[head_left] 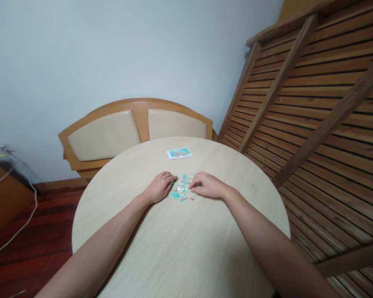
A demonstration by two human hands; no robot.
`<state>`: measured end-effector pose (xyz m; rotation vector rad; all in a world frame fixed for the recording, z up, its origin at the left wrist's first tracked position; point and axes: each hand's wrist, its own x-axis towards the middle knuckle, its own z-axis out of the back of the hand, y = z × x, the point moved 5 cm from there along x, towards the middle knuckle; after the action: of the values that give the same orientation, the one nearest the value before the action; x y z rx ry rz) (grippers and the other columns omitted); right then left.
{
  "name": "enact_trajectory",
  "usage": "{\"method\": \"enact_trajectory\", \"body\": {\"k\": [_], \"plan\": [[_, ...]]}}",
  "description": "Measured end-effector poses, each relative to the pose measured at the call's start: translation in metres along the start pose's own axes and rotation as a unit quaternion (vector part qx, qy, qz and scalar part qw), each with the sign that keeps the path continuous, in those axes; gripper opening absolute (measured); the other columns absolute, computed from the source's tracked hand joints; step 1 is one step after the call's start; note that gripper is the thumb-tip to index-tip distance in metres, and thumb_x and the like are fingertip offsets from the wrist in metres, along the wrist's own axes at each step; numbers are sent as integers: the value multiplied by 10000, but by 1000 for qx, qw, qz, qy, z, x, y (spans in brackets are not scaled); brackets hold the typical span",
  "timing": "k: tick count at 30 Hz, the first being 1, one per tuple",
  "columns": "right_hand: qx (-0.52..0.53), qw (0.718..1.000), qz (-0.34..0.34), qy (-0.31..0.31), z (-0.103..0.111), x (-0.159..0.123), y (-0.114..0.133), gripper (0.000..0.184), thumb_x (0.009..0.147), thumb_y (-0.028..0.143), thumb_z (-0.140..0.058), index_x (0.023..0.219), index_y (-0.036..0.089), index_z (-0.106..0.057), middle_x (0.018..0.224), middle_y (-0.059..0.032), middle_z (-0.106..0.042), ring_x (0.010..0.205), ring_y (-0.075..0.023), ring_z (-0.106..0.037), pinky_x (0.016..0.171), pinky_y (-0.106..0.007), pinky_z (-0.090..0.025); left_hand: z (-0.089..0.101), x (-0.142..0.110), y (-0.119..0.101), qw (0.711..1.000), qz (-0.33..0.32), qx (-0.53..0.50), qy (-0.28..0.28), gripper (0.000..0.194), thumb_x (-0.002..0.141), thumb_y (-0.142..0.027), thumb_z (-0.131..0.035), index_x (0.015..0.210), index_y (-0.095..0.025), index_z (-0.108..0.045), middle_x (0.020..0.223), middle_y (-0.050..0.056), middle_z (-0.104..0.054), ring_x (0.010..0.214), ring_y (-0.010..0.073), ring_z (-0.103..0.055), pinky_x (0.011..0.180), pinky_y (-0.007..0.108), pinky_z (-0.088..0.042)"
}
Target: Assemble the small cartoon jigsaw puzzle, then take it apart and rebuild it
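Observation:
A loose heap of small jigsaw puzzle pieces (pixel 180 189), in turquoise, white and a few other colours, lies at the middle of the round table. My left hand (pixel 160 187) rests against the heap's left side, its fingers lightly bent and stretched toward the pieces, with nothing visible in it. On the opposite side, my right hand (pixel 208 185) has its thumb and forefinger brought close together at the edge of the heap. Whatever lies between those fingertips is too small to make out. Beyond the heap is a flat printed picture (pixel 179 153) with a turquoise background and cartoon figures.
The pale wood-grain table (pixel 180 248) has a rounded edge. Behind it stands a wooden headboard (pixel 139 109) with cream padded panels, against the wall. A slatted wooden frame (pixel 298 103) leans along the right side. A white cable (pixel 34 203) trails to the floor at left.

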<state>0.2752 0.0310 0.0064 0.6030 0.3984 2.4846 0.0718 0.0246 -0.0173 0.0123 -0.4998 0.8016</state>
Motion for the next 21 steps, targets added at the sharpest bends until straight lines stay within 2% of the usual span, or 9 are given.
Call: {"method": "enact_trajectory", "body": {"k": [5,9,13,17,21], "plan": [[-21,1000,-3,-20,-4,2,2,232,867,291,-688,1079,217,-746,1049,-85,-716,1026,-233,-630,945,-375,-479,2,2,-4,1000,-2,-2,3,346,1009,-233,-391,1181,-182,-687,1065,127,-666,1046,244,-585,977,414,-489],[-36,999,3,-7,-9,4,3,199,891,324,-672,1034,214,-756,1040,-86,-710,1020,-231,-623,942,-370,-476,4,3,-4,1000,-3,-6,1,334,1006,-240,-409,1180,-176,-686,1076,127,-667,1041,243,-586,974,417,-484],[-41,999,3,-16,-5,4,4,167,923,306,-629,970,217,-762,981,-77,-727,979,-218,-631,913,-353,-470,10,1,-7,1000,-8,-17,9,264,979,-286,-493,1101,-196,-709,1085,103,-686,1041,239,-604,987,415,-468],[-63,995,-51,-52,5,2,-1,193,942,274,-576,943,200,-755,936,-77,-741,916,-211,-641,860,-333,-465,19,-2,-8,999,-25,-39,16,233,949,-342,-559,1056,-211,-720,1051,87,-708,1022,235,-622,967,402,-469],[-68,986,-132,-72,16,-6,-15,190,920,267,-572,926,200,-750,923,-61,-757,867,-197,-665,799,-298,-463,18,-4,-6,997,-45,-57,31,217,957,-359,-570,1041,-219,-714,1032,76,-714,1022,228,-627,966,388,-459]]}}
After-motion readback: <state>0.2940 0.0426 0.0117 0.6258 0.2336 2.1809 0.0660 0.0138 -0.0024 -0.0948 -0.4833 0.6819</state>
